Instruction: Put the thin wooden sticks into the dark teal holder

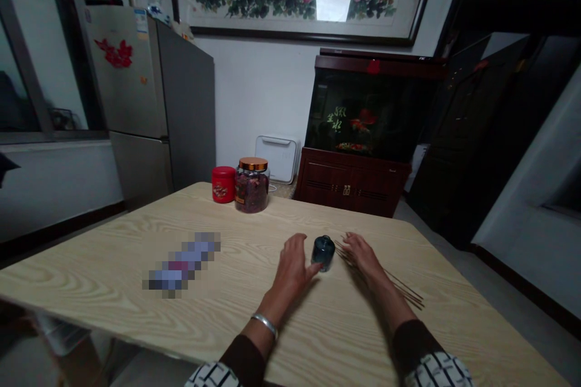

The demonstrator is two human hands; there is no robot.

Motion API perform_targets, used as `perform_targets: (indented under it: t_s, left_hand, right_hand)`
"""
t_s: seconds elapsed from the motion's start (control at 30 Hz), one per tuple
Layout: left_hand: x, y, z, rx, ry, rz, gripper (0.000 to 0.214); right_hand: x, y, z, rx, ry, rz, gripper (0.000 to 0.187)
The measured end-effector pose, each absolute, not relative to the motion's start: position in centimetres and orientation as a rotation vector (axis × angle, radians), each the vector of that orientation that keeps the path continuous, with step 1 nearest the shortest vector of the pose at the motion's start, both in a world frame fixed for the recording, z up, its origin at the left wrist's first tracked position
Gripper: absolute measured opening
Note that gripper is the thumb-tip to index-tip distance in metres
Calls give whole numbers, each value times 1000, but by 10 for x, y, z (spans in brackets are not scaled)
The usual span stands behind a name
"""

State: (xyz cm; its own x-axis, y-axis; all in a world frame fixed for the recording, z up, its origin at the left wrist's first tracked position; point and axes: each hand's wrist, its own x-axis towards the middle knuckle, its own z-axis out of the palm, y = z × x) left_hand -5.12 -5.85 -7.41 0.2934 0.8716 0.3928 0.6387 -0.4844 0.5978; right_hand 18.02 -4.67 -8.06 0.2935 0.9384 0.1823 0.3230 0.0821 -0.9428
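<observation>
A small dark blue-grey glass bottle (323, 254) stands upright on the wooden table, between my two hands. Just left of it is my left hand (293, 265), with a silver bangle on the wrist. Its thumb and fingers are spread apart, the thumb tip close to the bottle's lower side; whether it touches the glass I cannot tell. My right hand (363, 259) hovers low over several thin brown sticks (402, 289), fingers bent and slightly parted near their far ends. The sticks run under the hand and forearm, which hide part of them.
On the table (218, 326), a pixelated bluish item (186, 263) lies at the left. A red canister (223, 185) and a copper-lidded jar (252, 186) with dark reddish contents stand at the far edge. Behind are a fridge (186, 103) and a fish tank (363, 115) on a cabinet.
</observation>
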Motion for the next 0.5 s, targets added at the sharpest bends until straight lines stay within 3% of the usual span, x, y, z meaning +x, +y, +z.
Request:
perform_targets:
  t_s: [0.13,0.23,0.5]
  left_hand:
    - [-10,-59,-81,2047,1267,1152,81]
    - [6,-55,-91,1941,1287,1143,85]
    - [3,-44,-109,1975,1314,1086,71]
  right_hand:
    - [242,-62,-70,-2005,-1505,135,26]
    - [266,-72,-68,-2317,-1728,-137,23]
    - [266,-59,-76,-2430,-2012,-296,26]
